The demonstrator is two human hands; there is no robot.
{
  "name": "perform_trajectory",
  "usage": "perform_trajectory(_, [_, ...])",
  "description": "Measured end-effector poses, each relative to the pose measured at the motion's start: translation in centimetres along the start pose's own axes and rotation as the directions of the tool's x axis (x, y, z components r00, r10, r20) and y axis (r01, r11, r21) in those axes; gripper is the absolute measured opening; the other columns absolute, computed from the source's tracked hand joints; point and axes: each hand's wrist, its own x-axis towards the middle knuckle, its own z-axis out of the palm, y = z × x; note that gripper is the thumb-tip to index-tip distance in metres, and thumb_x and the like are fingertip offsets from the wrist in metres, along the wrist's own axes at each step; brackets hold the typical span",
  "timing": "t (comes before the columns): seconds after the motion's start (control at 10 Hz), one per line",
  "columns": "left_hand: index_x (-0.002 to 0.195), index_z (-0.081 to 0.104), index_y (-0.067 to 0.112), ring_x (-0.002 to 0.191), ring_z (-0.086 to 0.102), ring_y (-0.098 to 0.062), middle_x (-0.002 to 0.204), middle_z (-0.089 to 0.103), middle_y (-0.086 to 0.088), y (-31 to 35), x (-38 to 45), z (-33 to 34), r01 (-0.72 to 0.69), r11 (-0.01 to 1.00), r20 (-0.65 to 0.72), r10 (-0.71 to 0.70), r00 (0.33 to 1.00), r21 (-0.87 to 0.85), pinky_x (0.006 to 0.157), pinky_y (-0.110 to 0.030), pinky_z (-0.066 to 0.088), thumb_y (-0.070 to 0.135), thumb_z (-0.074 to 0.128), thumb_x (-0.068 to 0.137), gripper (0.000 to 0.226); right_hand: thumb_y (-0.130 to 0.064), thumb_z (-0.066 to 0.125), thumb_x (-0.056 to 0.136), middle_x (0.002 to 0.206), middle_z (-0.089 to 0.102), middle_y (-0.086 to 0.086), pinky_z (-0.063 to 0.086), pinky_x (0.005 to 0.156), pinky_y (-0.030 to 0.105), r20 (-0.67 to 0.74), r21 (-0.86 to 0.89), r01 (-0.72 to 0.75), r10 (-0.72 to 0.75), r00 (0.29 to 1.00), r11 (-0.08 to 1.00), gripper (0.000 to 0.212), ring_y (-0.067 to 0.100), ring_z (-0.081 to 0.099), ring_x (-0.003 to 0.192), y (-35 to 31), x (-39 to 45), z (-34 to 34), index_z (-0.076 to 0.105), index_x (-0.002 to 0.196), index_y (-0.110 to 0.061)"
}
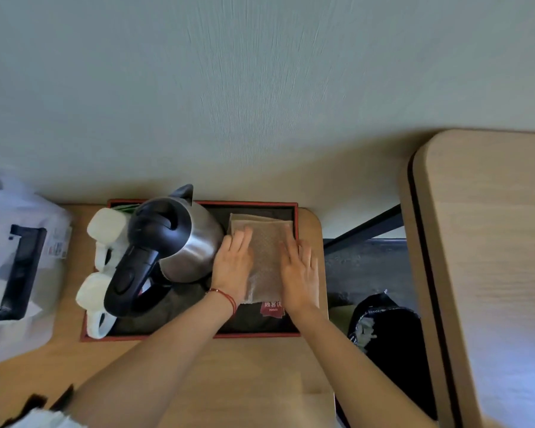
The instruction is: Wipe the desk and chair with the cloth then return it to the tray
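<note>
A folded beige cloth (pixel 264 242) lies flat in the right part of a black tray with a red rim (pixel 254 335). The tray stands on the wooden desk (pixel 247 375) against the wall. My left hand (pixel 233 267) rests palm down on the cloth's left edge, fingers spread. My right hand (pixel 298 273) lies flat on its right edge, over the tray's rim. Neither hand grips the cloth. A red string bracelet sits on my left wrist. No chair is in view.
A steel kettle with a black handle (pixel 170 245) and two white mugs (pixel 105 230) fill the tray's left side. A white plastic bag (pixel 16 257) sits at the desk's left. A second wooden surface (pixel 488 257) stands right, with a dark bin (pixel 383 329) in the gap.
</note>
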Motion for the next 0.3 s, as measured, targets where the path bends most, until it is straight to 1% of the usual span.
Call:
perform_trajectory(0.1, [0.13,0.048,0.004,0.135,0.024,-0.028,0.14,0.043,-0.012,-0.4,1.0,-0.2,-0.018,0.996,0.105,0.009,0.994,0.089,0.11,-0.033,0.022,0.023,0.037,0.094,0.041,-0.001,0.059,0.085,0.157,0.018,0.011,0.018,0.117,0.045,0.118,-0.149,0.044,-0.027,0.993,0.988,0.065,0.032,0.023,0.138,0.5,0.5,-0.9,0.03,0.143,-0.004])
perform_trajectory(0.2, [0.115,0.061,0.013,0.131,0.028,-0.029,0.126,0.058,-0.007,-0.4,1.2,-2.0,-0.059,0.998,0.16,0.053,0.986,0.033,0.107,-0.036,0.026,0.026,0.047,0.091,0.031,-0.003,0.062,0.083,0.152,0.03,0.011,0.023,0.112,0.043,0.127,-0.169,0.05,-0.028,0.992,0.984,0.058,0.032,0.03,0.132,-0.2,1.1,-2.5,0.04,0.137,-0.004])
perform_trajectory(0.3, [0.101,0.066,0.014,0.12,0.042,-0.028,0.111,0.064,-0.008,-1.0,-0.5,-4.5,-0.006,0.953,0.115,0.042,0.993,-0.302,0.096,-0.038,0.036,0.027,0.055,0.086,0.022,0.008,0.052,0.087,0.128,0.057,0.011,0.043,0.1,0.038,0.191,0.121,-0.115,0.091,0.977,0.986,0.036,0.029,0.049,0.119,-1.0,-0.2,-5.1,0.058,0.12,-0.004])
